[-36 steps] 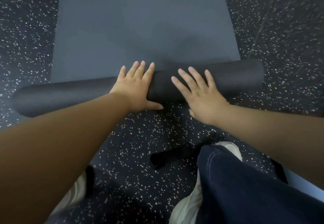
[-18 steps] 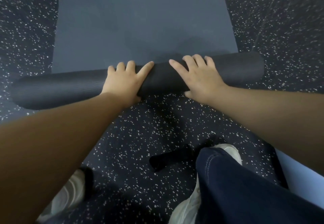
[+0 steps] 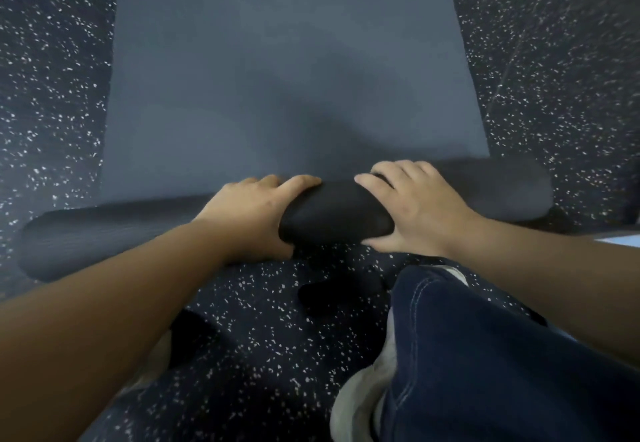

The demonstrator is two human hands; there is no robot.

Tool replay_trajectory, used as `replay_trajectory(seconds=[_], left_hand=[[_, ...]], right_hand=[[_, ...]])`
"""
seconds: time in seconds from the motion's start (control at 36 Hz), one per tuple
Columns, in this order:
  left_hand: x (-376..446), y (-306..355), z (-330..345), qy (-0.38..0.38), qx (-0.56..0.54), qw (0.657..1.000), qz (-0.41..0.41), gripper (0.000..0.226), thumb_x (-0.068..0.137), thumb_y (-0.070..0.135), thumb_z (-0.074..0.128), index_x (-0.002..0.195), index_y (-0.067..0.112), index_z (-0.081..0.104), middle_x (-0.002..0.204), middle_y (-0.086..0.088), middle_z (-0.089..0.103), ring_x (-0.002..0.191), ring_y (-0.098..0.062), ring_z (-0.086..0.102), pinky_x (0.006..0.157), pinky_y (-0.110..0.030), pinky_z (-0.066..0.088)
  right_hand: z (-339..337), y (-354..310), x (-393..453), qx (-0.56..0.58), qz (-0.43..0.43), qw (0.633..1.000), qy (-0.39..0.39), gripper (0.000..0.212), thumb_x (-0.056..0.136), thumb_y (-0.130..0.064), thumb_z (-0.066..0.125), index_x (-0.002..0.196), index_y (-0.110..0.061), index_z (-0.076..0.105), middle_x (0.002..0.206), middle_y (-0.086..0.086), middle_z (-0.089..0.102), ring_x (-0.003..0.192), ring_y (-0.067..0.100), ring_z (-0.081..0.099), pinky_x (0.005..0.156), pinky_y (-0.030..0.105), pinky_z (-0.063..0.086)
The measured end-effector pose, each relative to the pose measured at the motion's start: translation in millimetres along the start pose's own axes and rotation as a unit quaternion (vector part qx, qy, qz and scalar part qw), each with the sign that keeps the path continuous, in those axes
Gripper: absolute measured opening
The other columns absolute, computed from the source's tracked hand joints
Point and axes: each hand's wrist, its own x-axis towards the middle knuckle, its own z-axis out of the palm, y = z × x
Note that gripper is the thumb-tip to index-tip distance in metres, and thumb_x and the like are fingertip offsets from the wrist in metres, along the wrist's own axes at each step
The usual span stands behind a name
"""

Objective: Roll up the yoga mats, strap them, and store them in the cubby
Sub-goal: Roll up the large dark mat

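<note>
A dark grey yoga mat [image 3: 284, 71] lies flat on the speckled floor, stretching away from me. Its near end is wound into a black roll [image 3: 336, 216] that runs from left to right across the view. My left hand [image 3: 252, 213] wraps over the roll just left of its middle, fingers curled over the top. My right hand [image 3: 415, 206] grips the roll just right of the middle, thumb underneath on the near side. A black strap [image 3: 332, 292] lies on the floor close behind the roll, partly hidden by my knee.
My right leg in dark jeans [image 3: 502, 355] and a white shoe [image 3: 360, 403] fill the lower right. Another white shoe [image 3: 156, 362] shows under my left forearm. A pale blue edge [image 3: 623, 239] shows at the far right. Speckled dark floor [image 3: 52, 61] flanks the mat.
The roll has moved away from me along the mat. Both hands went from lying flat on the roll to curling over its top and gripping it.
</note>
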Motion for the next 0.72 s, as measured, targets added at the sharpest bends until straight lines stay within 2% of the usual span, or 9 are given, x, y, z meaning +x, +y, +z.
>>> replay_trajectory(seconds=[0.11, 0.25, 0.33, 0.39, 0.44, 0.58, 0.72], left_hand=[[-4, -3, 0, -0.047, -0.050, 0.998, 0.005, 0.092, 0.062, 0.051, 0.073, 0.133, 0.058, 0.014, 0.124, 0.015, 0.053, 0.107, -0.015, 0.056, 0.083, -0.032, 0.046], [-3, -5, 1, -0.109, -0.083, 0.991, 0.008, 0.090, 0.064, 0.050, 0.076, 0.136, 0.056, 0.021, 0.128, 0.018, 0.051, 0.110, -0.011, 0.053, 0.088, -0.029, 0.043], [0, -9, 4, -0.121, -0.090, 0.989, 0.001, 0.096, 0.063, 0.060, 0.076, 0.140, 0.055, 0.018, 0.131, 0.015, 0.046, 0.117, -0.012, 0.049, 0.095, -0.031, 0.042], [2, -11, 4, -0.113, -0.079, 0.990, -0.004, 0.099, 0.064, 0.067, 0.072, 0.144, 0.050, 0.017, 0.134, 0.012, 0.044, 0.123, -0.014, 0.046, 0.100, -0.033, 0.040], [3, -12, 2, -0.103, -0.068, 0.992, -0.002, 0.100, 0.066, 0.071, 0.068, 0.148, 0.045, 0.017, 0.141, 0.010, 0.041, 0.128, -0.015, 0.043, 0.104, -0.035, 0.038], [3, -9, -2, -0.072, -0.014, 0.997, 0.009, 0.094, 0.074, 0.075, 0.055, 0.150, 0.040, 0.013, 0.146, 0.009, 0.036, 0.134, -0.016, 0.036, 0.107, -0.037, 0.029], [1, -7, -3, -0.018, -0.011, 0.999, 0.035, 0.080, 0.081, 0.072, 0.047, 0.149, 0.045, 0.015, 0.143, 0.012, 0.035, 0.132, -0.015, 0.036, 0.107, -0.036, 0.026]], right_hand=[[-4, -6, -5, 0.016, 0.003, 0.998, -0.063, 0.087, 0.062, -0.072, 0.050, 0.125, -0.013, 0.052, 0.109, 0.009, 0.061, 0.088, 0.032, 0.061, 0.075, 0.044, 0.051], [-6, -10, -7, 0.066, 0.001, 0.991, -0.118, 0.087, 0.062, -0.072, 0.048, 0.122, -0.010, 0.057, 0.102, 0.006, 0.064, 0.084, 0.030, 0.065, 0.073, 0.042, 0.053], [-5, -8, -3, 0.083, 0.007, 0.988, -0.130, 0.086, 0.062, -0.071, 0.053, 0.125, -0.012, 0.056, 0.108, 0.004, 0.066, 0.092, 0.029, 0.066, 0.078, 0.039, 0.053], [-8, -5, 3, 0.078, 0.010, 0.987, -0.139, 0.085, 0.066, -0.069, 0.062, 0.134, -0.019, 0.049, 0.120, 0.000, 0.062, 0.105, 0.025, 0.061, 0.086, 0.037, 0.047], [-11, -1, 10, 0.074, 0.014, 0.985, -0.153, 0.085, 0.069, -0.069, 0.063, 0.138, -0.025, 0.042, 0.127, -0.005, 0.058, 0.115, 0.020, 0.053, 0.091, 0.035, 0.042], [-14, 6, 24, 0.042, 0.015, 0.982, -0.182, 0.091, 0.066, -0.078, 0.050, 0.139, -0.025, 0.041, 0.124, -0.003, 0.057, 0.123, 0.018, 0.044, 0.098, 0.035, 0.038], [-10, 11, 22, 0.050, 0.037, 0.989, -0.137, 0.102, 0.061, -0.085, 0.033, 0.137, -0.019, 0.049, 0.125, 0.003, 0.058, 0.123, 0.024, 0.046, 0.096, 0.039, 0.038]])
